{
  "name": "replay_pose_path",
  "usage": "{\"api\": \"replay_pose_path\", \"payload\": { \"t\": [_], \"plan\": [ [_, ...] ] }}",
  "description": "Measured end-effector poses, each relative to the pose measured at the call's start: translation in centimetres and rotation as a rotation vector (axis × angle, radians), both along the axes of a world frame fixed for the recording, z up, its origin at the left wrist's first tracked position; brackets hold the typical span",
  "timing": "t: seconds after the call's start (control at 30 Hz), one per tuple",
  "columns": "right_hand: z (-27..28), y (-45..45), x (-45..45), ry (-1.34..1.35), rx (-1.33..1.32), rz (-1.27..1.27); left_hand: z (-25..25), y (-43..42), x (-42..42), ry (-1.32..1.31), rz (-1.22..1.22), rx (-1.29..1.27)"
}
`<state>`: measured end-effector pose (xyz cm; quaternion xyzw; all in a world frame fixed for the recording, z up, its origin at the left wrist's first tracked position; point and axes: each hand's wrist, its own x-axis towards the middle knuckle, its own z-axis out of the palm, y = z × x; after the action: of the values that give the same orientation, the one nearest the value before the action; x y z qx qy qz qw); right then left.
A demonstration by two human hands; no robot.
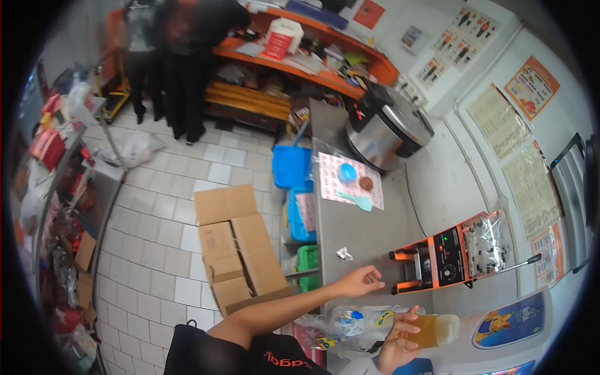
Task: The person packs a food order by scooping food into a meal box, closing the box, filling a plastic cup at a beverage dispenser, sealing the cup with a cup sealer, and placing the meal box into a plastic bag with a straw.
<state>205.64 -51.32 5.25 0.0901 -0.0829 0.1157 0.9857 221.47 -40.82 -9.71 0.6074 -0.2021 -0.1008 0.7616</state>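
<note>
My left hand (pixel 359 281) is over the metal counter (pixel 347 234), its fingers half curled with small gaps and nothing visible in them. Just above it in the view lies a crumpled silvery scrap (pixel 344 254). Lower right, my right hand (pixel 400 342) is closed around a clear container of amber liquid (pixel 428 330), which is tilted sideways. Clear plastic packaging (pixel 350 322) with blue and yellow print lies beside that hand. An orange and black machine (pixel 440 259) with a lever stands right of my left hand.
Farther along stand a large steel cooker (pixel 397 122) and a patterned sheet (pixel 331 181) bearing a blue-lidded tub (pixel 347 173) and turquoise scoop (pixel 362 202). Left are blue bins (pixel 292 165), an open cardboard box (pixel 234 240) and cluttered shelving (pixel 106 200). Two people (pixel 181 69) stand at the back.
</note>
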Motion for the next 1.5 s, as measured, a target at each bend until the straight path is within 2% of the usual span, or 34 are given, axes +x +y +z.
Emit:
{"api": "replay_pose_path", "payload": {
  "t": [0.1, 0.17, 0.2, 0.23, 0.27, 0.3, 0.33, 0.37, 0.4, 0.47, 0.53, 0.57, 0.63, 0.7, 0.8, 0.9, 1.03, 1.1, 1.23, 1.3, 1.33, 1.4, 1.5],
  "plan": [
    [-0.7, 1.9, -1.0, -0.003, 0.016, 0.197, 5.2, 9.5, -8.2, 0.005, -0.02, -0.055],
    [-1.0, 2.8, -1.8, 0.02, -0.013, 0.307, 7.5, 13.0, -13.3, -0.134, 0.028, -0.125],
    [-1.0, 3.6, -2.3, -0.003, -0.118, 0.368, 9.7, 14.3, -16.3, -0.14, 0.069, -0.116],
    [-1.2, 4.5, -2.9, -0.028, -0.223, 0.427, 12.3, 15.5, -19.5, -0.317, 0.171, -0.043],
    [-1.5, 5.4, -3.6, -0.03, -0.22, 0.468, 14.1, 16.0, -22.6, -0.487, 0.271, 0.033],
    [-1.7, 6.7, -4.2, -0.115, -0.379, 0.506, 15.0, 16.2, -25.2, -0.486, 0.311, 0.043],
    [-1.8, 8.0, -5.4, -0.2, -0.532, 0.538, 15.5, 16.0, -27.8, -0.48, 0.457, 0.167],
    [-1.4, 9.7, -7.1, -0.15, -0.739, 0.489, 15.5, 15.6, -30.4, -0.458, 0.594, 0.287],
    [-0.9, 11.7, -8.8, -0.101, -0.944, 0.436, 15.0, 15.4, -32.7, -0.289, 0.682, 0.236],
    [-0.7, 14.7, -12.2, -0.183, -0.978, 0.572, 13.9, 16.4, -37.3, -0.231, 0.934, 0.294],
    [-2.6, 16.3, -14.7, -0.223, -0.823, 0.869, 13.4, 17.8, -42.3, -0.171, 1.03, 0.208],
    [-2.8, 16.9, -16.6, -0.208, -0.823, 0.906, 13.1, 18.1, -44.7, -0.156, 1.129, 0.114],
    [-2.8, 19.4, -20.4, -0.443, -0.735, 1.043, 12.8, 18.6, -49.5, -0.158, 1.229, 0.057],
    [-2.3, 21.0, -24.2, -0.513, -0.748, 1.146, 12.6, 19.2, -54.1, -0.171, 1.333, 0.0],
    [-2.4, 23.6, -29.3, -0.653, -0.582, 1.379, 12.1, 19.8, -60.9, -0.183, 1.531, -0.166],
    [-2.6, 26.6, -35.8, -0.711, -0.544, 1.503, 11.6, 20.7, -68.5, -0.188, 1.644, -0.284],
    [-3.3, 31.4, -46.7, -0.805, -0.494, 1.621, 10.0, 23.0, -80.3, -0.245, 1.821, -0.271],
    [-4.9, 34.0, -52.8, -0.838, -0.465, 1.698, 9.9, 23.5, -86.1, -0.285, 1.991, -0.504],
    [-6.6, 37.8, -64.7, -0.881, -0.472, 1.887, 8.5, 24.4, -97.9, -0.185, 2.233, -0.322],
    [-7.4, 39.2, -69.6, -0.916, -0.459, 1.942, 7.7, 24.9, -102.5, -0.204, 2.235, -0.564],
    [-7.7, 39.8, -71.8, -0.949, -0.47, 1.954, 7.2, 25.2, -104.6, -0.198, 2.259, -0.563],
    [-7.7, 41.5, -75.3, -0.964, -0.477, 2.018, 5.8, 25.9, -108.1, -0.263, 2.267, -0.78],
    [-8.6, 44.7, -79.7, -1.001, -0.536, 2.109, 3.7, 27.5, -111.6, -0.291, 2.355, -0.849]
  ]
}}
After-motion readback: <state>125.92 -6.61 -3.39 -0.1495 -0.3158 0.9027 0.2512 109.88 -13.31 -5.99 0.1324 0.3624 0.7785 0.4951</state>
